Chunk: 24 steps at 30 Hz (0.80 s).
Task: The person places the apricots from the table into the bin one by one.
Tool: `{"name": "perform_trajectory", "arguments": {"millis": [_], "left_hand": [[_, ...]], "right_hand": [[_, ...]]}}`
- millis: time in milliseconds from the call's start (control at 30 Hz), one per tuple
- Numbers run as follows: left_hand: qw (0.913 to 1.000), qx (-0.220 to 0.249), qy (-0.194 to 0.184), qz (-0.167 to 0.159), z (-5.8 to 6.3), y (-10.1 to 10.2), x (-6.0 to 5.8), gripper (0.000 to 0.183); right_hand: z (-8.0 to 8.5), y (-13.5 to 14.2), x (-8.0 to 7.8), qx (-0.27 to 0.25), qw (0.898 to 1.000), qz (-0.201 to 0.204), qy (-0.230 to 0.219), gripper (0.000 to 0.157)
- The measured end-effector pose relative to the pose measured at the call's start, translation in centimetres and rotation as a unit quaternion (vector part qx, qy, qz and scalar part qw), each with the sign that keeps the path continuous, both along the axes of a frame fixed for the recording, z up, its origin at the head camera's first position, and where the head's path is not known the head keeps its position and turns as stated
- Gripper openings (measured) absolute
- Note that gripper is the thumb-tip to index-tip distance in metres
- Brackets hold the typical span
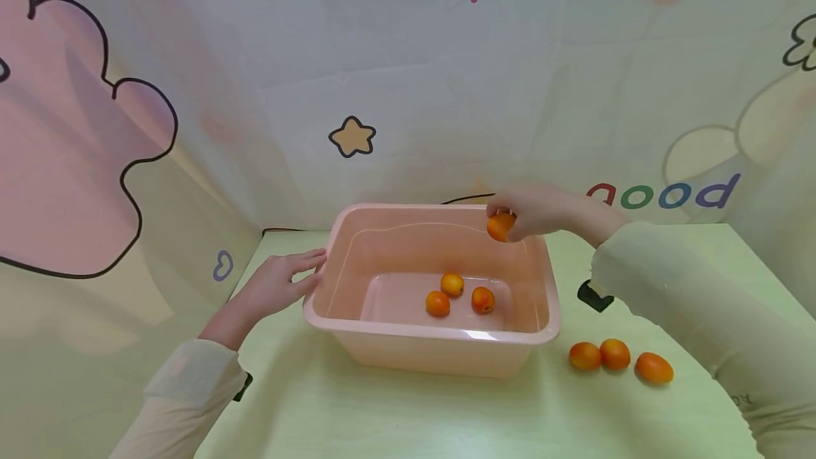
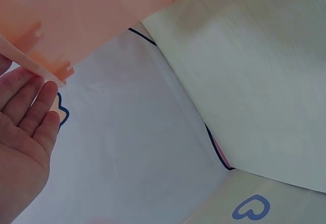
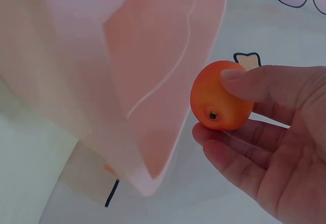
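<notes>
- Right hand (image 1: 538, 211): fingers pinch an orange fruit (image 1: 499, 228) near the far-right corner of the basin (image 1: 433, 354).
- Left hand (image 1: 279, 283): fingers extended, touching its rim.
- Fruit: probably light, firm, slick; grip its middle.

This looks like a small curtained-off nook; the wider building cannot be told. Printed cloth (image 1: 414, 83) hangs close around a pale green counter (image 1: 446, 420), at nine, twelve and three o'clock. Its cartoon prints include a pink cloud-like shape (image 1: 64, 140) at nine, a star (image 1: 352, 137) at eleven and colourful lettering (image 1: 676, 195) at three.
</notes>
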<state>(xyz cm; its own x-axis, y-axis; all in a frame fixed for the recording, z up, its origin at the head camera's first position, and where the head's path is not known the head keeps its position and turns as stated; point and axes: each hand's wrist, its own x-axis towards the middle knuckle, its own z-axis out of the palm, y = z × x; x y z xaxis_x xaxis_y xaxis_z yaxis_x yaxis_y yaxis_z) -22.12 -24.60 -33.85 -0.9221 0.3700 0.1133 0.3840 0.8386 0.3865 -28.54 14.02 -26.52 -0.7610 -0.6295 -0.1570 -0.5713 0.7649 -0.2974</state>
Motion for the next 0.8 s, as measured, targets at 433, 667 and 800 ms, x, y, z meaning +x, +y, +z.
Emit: {"name": "perform_trajectory", "arguments": {"millis": [433, 667, 800], "left_hand": [[1.0000, 0.000, -0.006, 0.001, 0.1, 0.0, 0.1, 0.044], [1.0000, 0.003, -0.008, 0.004, 0.1, 0.0, 0.1, 0.044], [0.9999, 0.006, -0.015, 0.007, 0.1, 0.0, 0.1, 0.044]], "right_hand": [[-1.3, -3.7, -0.7, 0.021, 0.999, -0.003, -0.045, 0.023], [-2.8, -5.4, -1.6, 0.019, 0.996, -0.017, -0.090, 0.017], [-3.4, -5.9, -1.7, 0.012, 0.990, -0.048, -0.133, 0.017]]}}
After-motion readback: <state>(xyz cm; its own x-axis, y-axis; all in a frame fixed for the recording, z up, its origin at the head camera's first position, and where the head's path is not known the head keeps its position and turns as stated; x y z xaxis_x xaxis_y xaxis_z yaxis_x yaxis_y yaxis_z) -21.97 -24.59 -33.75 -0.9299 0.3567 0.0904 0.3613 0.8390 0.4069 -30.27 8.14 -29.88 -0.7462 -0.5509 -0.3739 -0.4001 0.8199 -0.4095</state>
